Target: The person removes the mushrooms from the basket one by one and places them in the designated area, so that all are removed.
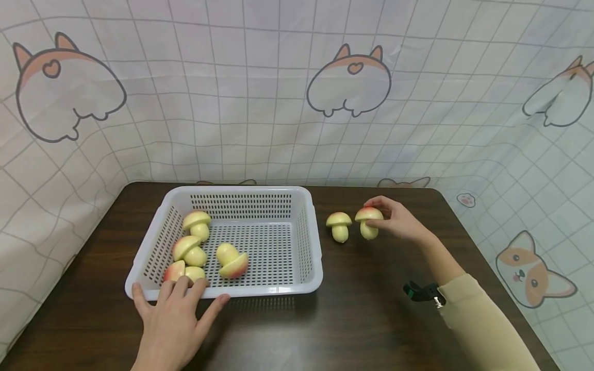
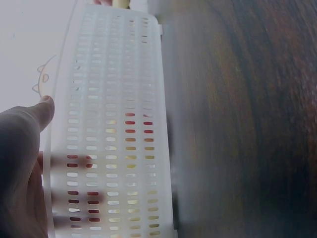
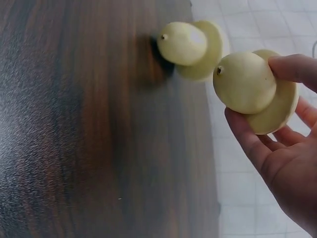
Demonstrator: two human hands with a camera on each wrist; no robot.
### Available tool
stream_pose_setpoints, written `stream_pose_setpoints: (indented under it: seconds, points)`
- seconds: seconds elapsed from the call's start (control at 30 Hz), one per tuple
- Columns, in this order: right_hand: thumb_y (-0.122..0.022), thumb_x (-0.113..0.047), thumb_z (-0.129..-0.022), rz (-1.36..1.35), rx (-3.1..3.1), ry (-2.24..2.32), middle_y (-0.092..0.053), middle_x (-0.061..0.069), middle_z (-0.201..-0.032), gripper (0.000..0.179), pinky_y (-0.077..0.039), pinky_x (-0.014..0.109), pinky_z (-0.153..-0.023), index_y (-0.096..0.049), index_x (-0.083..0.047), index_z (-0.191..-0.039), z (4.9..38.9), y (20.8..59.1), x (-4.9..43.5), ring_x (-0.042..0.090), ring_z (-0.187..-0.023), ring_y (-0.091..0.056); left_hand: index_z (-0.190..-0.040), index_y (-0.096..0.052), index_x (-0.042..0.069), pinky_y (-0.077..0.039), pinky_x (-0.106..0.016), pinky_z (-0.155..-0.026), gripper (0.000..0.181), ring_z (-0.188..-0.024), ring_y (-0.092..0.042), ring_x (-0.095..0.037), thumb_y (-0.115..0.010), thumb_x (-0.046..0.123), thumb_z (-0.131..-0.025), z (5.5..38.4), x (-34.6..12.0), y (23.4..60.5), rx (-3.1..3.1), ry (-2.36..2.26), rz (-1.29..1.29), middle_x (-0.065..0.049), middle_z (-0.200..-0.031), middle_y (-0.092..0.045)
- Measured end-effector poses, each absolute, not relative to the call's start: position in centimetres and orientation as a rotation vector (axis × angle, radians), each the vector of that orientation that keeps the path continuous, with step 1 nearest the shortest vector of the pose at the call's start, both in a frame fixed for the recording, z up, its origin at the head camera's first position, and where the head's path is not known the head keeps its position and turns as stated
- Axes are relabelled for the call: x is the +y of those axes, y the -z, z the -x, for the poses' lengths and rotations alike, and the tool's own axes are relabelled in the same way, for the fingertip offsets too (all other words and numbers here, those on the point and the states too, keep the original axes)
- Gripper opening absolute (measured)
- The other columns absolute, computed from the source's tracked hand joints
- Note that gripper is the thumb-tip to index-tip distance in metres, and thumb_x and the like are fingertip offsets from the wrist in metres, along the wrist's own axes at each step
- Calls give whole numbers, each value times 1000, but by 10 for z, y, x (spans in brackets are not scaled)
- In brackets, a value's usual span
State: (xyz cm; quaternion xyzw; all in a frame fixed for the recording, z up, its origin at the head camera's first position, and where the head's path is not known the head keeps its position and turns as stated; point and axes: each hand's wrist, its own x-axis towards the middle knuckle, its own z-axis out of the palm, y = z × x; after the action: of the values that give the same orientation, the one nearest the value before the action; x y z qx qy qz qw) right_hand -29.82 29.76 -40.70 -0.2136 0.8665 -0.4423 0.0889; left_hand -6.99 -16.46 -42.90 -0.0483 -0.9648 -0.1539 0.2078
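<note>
My right hand (image 1: 396,221) grips a mushroom-shaped piece (image 1: 369,222) with a pale yellow stem and a red-tinged cap. In the right wrist view the held mushroom (image 3: 245,83) sits between thumb and fingers, its stem end facing the camera. Just left of it a second mushroom (image 1: 339,226) stands on the table, cap up. My left hand (image 1: 174,314) holds the near rim of a white plastic basket (image 1: 312,247), fingers over the edge. Through the basket's slotted wall (image 2: 111,104), dark finger shapes show in the left wrist view. Several mushrooms (image 1: 189,250) lie inside, mostly toward the left.
The dark wood table (image 1: 352,319) extends in front of the basket and to its right. A grid-patterned curtain (image 1: 260,103) with cartoon dogs hangs behind and at both sides. A small black device (image 1: 419,291) is attached near my right sleeve (image 1: 482,319).
</note>
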Motion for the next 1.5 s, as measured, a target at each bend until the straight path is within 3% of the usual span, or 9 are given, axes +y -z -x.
stream_pose_setpoints:
  seconds: [0.43, 0.8, 1.03, 1.5]
  points:
    - [-75, -9, -94, 515, 2529, 1393, -60, 21, -129, 46, -51, 30, -80, -55, 2, -134, 308, 434, 306, 26, -106, -59, -110, -67, 12, 7, -83, -102, 52, -118, -50, -44, -65, 61, -93, 70, -165, 429, -2690, 422, 130, -12, -101, -59]
    - [-76, -10, -94, 483, 2550, 1374, -58, 23, -132, 49, -49, 29, -81, -55, 5, -136, 313, 444, 304, 31, -108, -58, -111, -67, 11, 6, -84, -102, 52, -117, -51, -44, -66, 60, -93, 70, -165, 428, -2693, 424, 127, -12, -101, -59]
    - [-76, -11, -94, 502, 2559, 1357, -56, 24, -139, 54, -48, 35, -86, -52, 5, -140, 313, 447, 304, 40, -119, -57, -110, -67, 12, 6, -84, -101, 52, -116, -51, -44, -65, 61, -93, 70, -164, 429, -2691, 419, 134, -12, -101, -59]
    - [-73, -11, -96, 523, 2536, 1370, -54, 26, -141, 51, -49, 39, -89, -52, 3, -140, 311, 446, 309, 46, -126, -54, -109, -67, 12, 6, -84, -102, 52, -116, -51, -44, -65, 61, -93, 70, -164, 428, -2680, 421, 134, -12, -101, -59]
